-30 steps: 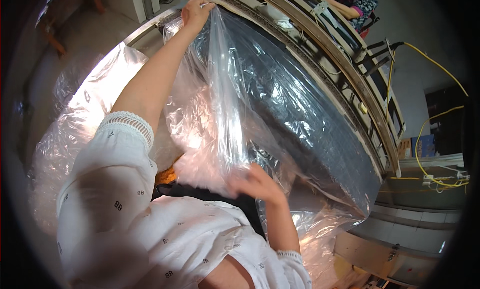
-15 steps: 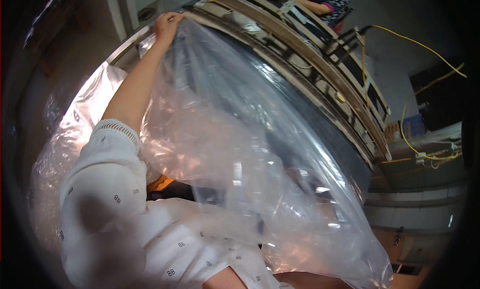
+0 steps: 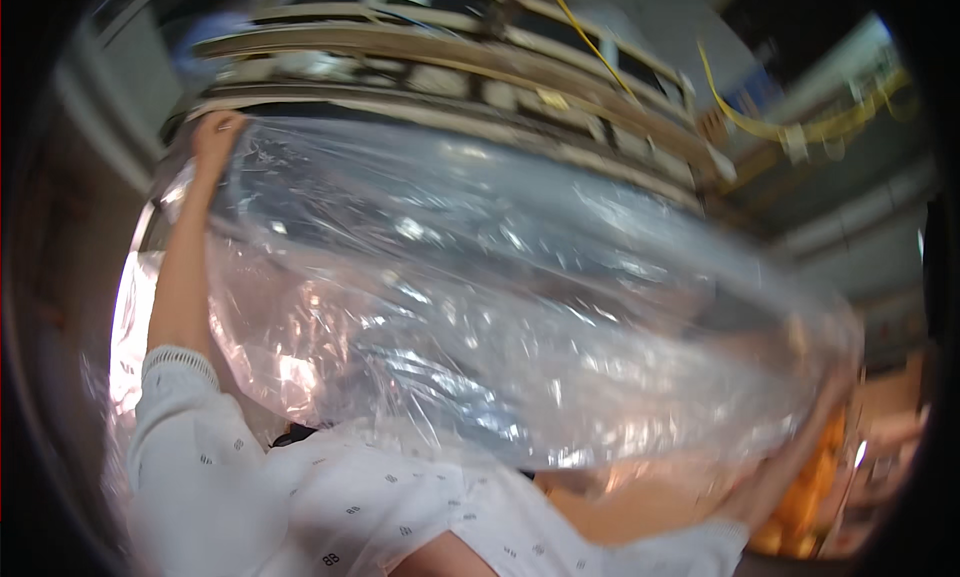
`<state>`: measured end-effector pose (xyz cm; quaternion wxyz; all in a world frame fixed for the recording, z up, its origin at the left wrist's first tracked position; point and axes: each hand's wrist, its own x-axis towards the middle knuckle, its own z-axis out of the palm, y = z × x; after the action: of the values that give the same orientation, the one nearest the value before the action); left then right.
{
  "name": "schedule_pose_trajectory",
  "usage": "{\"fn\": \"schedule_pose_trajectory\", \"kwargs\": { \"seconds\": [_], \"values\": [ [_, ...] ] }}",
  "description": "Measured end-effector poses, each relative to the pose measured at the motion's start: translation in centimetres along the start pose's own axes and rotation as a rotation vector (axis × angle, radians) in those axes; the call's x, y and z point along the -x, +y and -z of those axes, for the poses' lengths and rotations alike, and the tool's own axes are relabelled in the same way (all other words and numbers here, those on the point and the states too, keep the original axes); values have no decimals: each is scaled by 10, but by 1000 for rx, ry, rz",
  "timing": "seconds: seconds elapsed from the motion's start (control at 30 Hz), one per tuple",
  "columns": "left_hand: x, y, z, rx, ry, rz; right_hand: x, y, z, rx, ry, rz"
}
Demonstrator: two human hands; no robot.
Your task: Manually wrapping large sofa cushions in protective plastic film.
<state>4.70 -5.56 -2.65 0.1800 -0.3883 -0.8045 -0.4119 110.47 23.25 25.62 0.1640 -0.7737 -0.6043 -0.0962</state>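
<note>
A wide sheet of clear plastic film stretches across the view over a dark flat surface, wrinkled and shiny. At the far left, my left hand is closed on the film's corner, beside the wooden edge. My right arm reaches out to the right, and my right hand is at the film's right end. That hand is smeared by motion and partly behind the film, so its fingers do not show clearly.
Beyond the film run long wooden rails of a frame. A yellow cable hangs at the upper right. More shiny film lies at the left, and something orange stands at lower right.
The film has gone from hanging in slanting folds to being spread out sideways. My right arm has come into view at the right. The view has turned, and my left hand keeps its corner.
</note>
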Motion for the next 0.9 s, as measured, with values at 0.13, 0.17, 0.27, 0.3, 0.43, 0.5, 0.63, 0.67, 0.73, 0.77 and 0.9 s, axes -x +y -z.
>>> {"fn": "schedule_pose_trajectory", "kwargs": {
  "seconds": [0.13, 0.17, 0.27, 0.3, 0.43, 0.5, 0.63, 0.67, 0.73, 0.77, 0.9],
  "values": [
    [-11, -6, 44, -66, 15, 113, 114, -234, -37, -16, 784, 646],
    [-12, -28, 54, -63, -30, 123, 133, -245, -67, -426, 710, 908],
    [-15, -25, 43, -107, -158, 110, 139, -201, -173, 313, 56, 665],
    [-16, -49, 45, -124, -191, 103, 127, -163, -206, 313, -300, 548],
    [-7, -85, 78, -289, -246, 109, 150, -223, -209, -289, -302, 434],
    [-11, -77, 83, -383, -179, 99, 146, -250, -205, -797, -227, 341],
    [-21, -96, 79, -287, -219, 90, 119, -272, -238, -341, 295, 409],
    [-20, -96, 76, -292, -236, 112, 112, -276, -239, -257, 370, 406],
    [-20, -101, 79, -301, -264, 135, 103, -279, -244, -191, 401, 483],
    [-21, -103, 81, -309, -258, 155, 98, -277, -250, -179, 397, 479],
    [-25, -94, 83, -245, -253, 193, 83, -275, -265, -694, 55, 474]
  ]
}}
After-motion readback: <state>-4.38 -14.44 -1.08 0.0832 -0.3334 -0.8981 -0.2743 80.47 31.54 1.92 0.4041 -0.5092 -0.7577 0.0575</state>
